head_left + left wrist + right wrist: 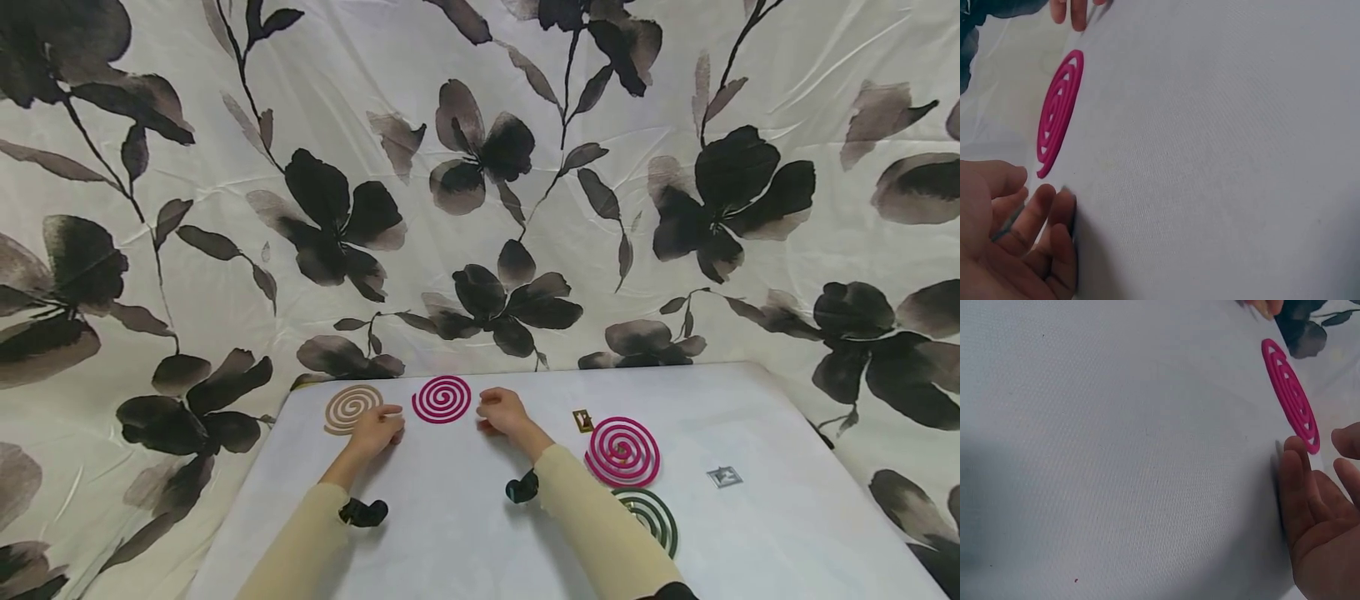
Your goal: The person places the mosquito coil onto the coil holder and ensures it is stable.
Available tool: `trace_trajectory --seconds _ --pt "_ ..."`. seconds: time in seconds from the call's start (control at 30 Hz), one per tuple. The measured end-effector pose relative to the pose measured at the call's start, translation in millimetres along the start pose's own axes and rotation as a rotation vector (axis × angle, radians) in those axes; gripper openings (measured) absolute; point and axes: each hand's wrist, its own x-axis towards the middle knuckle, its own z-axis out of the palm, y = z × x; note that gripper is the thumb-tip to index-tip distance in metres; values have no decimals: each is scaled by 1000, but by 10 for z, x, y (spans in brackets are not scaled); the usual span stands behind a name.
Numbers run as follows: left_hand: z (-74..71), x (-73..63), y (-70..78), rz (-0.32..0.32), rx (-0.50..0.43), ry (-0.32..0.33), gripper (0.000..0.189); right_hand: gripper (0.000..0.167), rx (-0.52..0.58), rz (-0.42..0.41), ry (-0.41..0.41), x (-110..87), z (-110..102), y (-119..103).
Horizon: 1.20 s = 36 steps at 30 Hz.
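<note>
A magenta mosquito coil (442, 399) lies flat near the far edge of the white table, between the two hands. To its left my left hand (377, 430) rests beside it, partly over the edge of a tan mosquito coil (352, 409). In the left wrist view, the left hand's thumb and loosely bent fingers (1035, 219) stand apart with nothing between them. My right hand (504, 412) is just right of the magenta coil. The right wrist view shows its fingers (1294, 475) relaxed beside the coil's edge, the thumb apart, holding nothing.
Right of the right arm lie a gold metal stand (582, 421), another magenta coil (622, 452) and a silver metal stand (724, 477). A dark green coil (663, 521) is partly hidden by the right sleeve. Floral cloth (480, 208) hangs behind the table (450, 533).
</note>
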Motion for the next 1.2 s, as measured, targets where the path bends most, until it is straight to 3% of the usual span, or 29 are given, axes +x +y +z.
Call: trace_trajectory --seconds 0.23,0.7,0.9,1.2 --pt "49 74 2 5 -17 11 36 37 9 53 -28 72 20 -2" --pt "133 195 49 -118 -127 -63 49 37 59 96 -97 176 21 -3" --pt "155 220 9 -165 -156 -42 49 36 53 100 -99 192 53 41" --pt "251 274 -11 -152 -210 8 43 37 120 67 -61 168 133 34"
